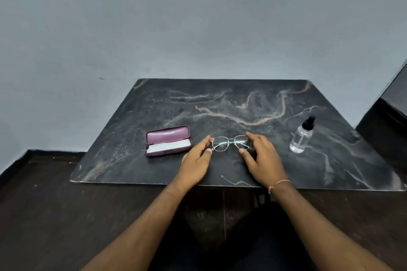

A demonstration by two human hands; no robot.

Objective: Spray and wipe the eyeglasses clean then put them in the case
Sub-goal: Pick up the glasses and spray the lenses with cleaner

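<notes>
Thin metal-framed eyeglasses (230, 143) sit at the middle of the dark marble table (220, 99). My left hand (196, 160) pinches the frame's left end between thumb and fingers. My right hand (261, 158) grips the frame's right end the same way. A purple eyeglass case (167, 140) lies open to the left of my hands, with a white cloth (168, 146) inside its lower half. A clear spray bottle (301, 136) with a black nozzle stands upright to the right.
The table's front edge runs just below my wrists. A grey wall stands behind the table. A dark piece of furniture (389, 116) stands at the right edge. Dark wooden floor (44, 204) lies to the left and below.
</notes>
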